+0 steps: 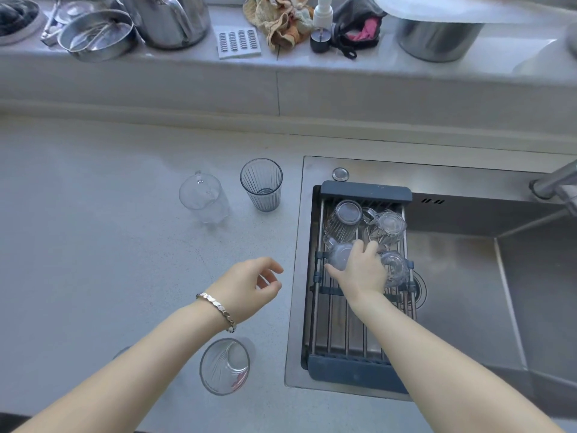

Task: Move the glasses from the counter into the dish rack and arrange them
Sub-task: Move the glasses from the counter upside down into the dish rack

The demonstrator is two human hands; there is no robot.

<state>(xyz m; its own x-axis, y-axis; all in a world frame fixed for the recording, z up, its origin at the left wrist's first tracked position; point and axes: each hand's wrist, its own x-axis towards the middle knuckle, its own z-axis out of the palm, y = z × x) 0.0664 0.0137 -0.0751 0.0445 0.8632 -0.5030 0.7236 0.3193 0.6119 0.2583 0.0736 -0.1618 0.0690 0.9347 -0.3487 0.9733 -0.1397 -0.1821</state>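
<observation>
Ledge, back: metal bowl [95, 35] at far left, kettle [170, 18] beside it, crumpled cloth [281, 21] and spray bottle [321, 23] mid-ledge, big pot [437, 39] to the right.
Counter [93, 214]: grey, speckled; three glasses on it, all upright, well apart from each other.
Clear mug [203, 198]: w/ handle, see-through, left of the ribbed one.
Ribbed glass [261, 184]: grey-tinted, vertical ribs, near the sink edge.
Near glass [224, 366]: clear w/ faint ribs, close to the counter's front edge, just below the left wrist.
Left hand [249, 284]: bracelet [217, 309] on wrist; hovers over counter, fingers loosely curled, half open, holding nothing.
Sink [468, 292]: steel; tap [555, 182] at far right.
Dish rack [359, 332]: dark frame w/ metal bars, sits across the sink's left side; front half bare, back half crowded.
Racked glasses: ribbed one [342, 221] and faceted one [388, 228] upside down at back; another [396, 268] partly hidden behind the right hand.
Right hand [359, 270]: fingers wrapped over an upturned clear cup [338, 256] in mid-rack, left side; grip closed on it.
</observation>
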